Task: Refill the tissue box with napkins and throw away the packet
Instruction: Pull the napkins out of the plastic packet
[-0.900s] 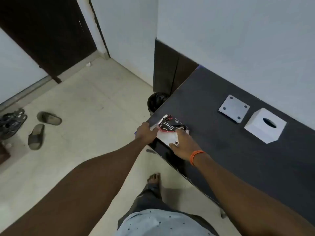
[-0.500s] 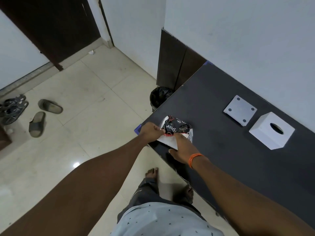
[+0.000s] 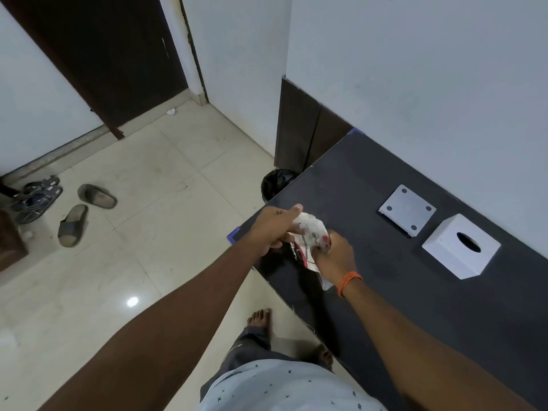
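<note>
Hands are both on the napkin packet (image 3: 310,243), which is held just above the near corner of the dark tabletop (image 3: 444,307). The left hand (image 3: 274,229) pinches the upper end of the packet between thumb and fingers (image 3: 296,208). The right hand (image 3: 335,256) has its fingers closed around the lower part of the wrapper. The step in hand seems to be opening the packet, or pulling the napkins out of it.

To do this well, I think the two hands should pull in opposite directions with a steady force, so the thin plastic opens at one end and the napkins do not tear or scatter. It is better to keep the packet over the tabletop, so a dropped stack lands there and not on the floor.

The white tissue box (image 3: 461,247) stands well apart to the right, near the wall, with its oval opening up. Its flat base plate (image 3: 407,209) lies just beside it, so the box probably must be lifted and filled from below. The black bin (image 3: 277,182) waits at the far end of the tabletop for the empty wrapper.
</note>
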